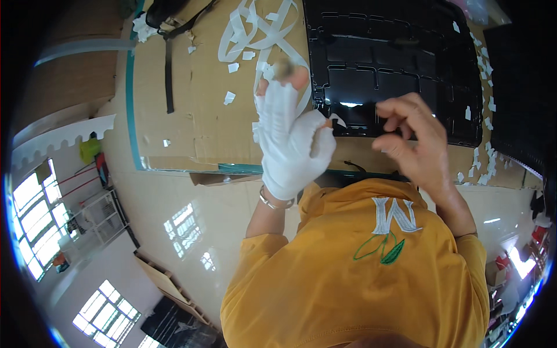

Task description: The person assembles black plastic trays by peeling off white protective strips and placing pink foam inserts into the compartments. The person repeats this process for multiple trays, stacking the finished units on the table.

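My left hand (293,139) wears a white glove with bare fingertips. Its thumb and index finger pinch a small curled white piece (339,120), while the other fingers stretch forward over the cardboard. My right hand (415,136) is bare, its fingers bent with a gap to the thumb, and I see nothing held in it. It hovers by the near edge of a glossy black moulded panel (400,69) with raised grid lines. Left of the panel lies a tangle of white strip (232,43), partly behind my left fingers.
Cardboard (191,127) covers the table, whose edge is green. White scraps (230,97) lie scattered on it, with more along the panel's right side. A black strap (169,75) hangs from a dark bag at the far left. A large black sheet (516,98) stands at the right.
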Action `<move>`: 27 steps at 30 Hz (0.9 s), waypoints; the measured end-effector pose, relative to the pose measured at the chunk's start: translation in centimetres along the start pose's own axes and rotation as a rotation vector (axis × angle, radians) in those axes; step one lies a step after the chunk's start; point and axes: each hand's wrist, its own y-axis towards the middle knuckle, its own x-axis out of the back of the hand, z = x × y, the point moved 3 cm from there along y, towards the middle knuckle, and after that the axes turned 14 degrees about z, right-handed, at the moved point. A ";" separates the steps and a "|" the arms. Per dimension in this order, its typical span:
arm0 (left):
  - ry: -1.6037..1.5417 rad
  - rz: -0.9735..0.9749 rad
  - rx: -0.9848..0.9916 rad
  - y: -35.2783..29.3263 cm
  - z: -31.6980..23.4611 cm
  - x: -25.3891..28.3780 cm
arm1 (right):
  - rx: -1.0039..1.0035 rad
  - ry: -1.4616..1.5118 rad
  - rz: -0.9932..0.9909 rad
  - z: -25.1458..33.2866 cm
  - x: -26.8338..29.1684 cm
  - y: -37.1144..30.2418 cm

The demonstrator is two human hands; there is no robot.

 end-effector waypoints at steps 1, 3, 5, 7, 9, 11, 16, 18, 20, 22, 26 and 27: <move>0.004 -0.004 0.028 -0.3 -0.1 -0.4 | -0.006 -0.004 0.008 0.4 -0.7 0.3; 0.024 -0.033 0.009 -0.6 -0.4 -0.7 | -0.021 -0.011 0.021 0.9 -1.8 0.9; 0.031 -0.028 -0.012 -0.5 -0.6 -0.4 | -0.029 -0.011 0.018 1.2 -2.4 1.6; 0.016 0.003 -0.040 -0.3 -0.5 0.0 | -0.011 -0.044 0.028 0.9 -2.7 1.9; 0.014 -0.009 -0.063 -0.5 -0.4 -0.1 | 0.033 -0.109 0.052 0.4 -2.9 2.0; -0.037 -0.035 -0.060 -0.8 0.0 -0.4 | 0.005 -0.084 0.044 0.3 -2.9 1.8; -0.343 0.116 0.164 -2.1 0.0 -0.7 | -0.105 0.032 0.047 -0.1 -2.3 0.7; -0.317 0.115 0.184 -2.3 0.0 -1.1 | -0.103 0.023 0.031 -0.6 -1.9 0.6; -0.284 0.079 0.200 -2.8 0.4 -1.5 | -0.092 -0.044 -0.009 -1.3 -1.2 1.2; -0.254 0.008 0.220 -3.1 1.0 -1.9 | -0.094 -0.074 -0.029 -2.1 -0.7 2.0; -0.232 0.023 0.293 -2.7 0.8 -1.6 | -0.149 0.037 -0.028 -3.0 -1.4 2.8; -0.276 0.026 0.307 -2.4 0.7 -1.9 | -0.178 0.088 -0.019 -3.2 -1.8 2.8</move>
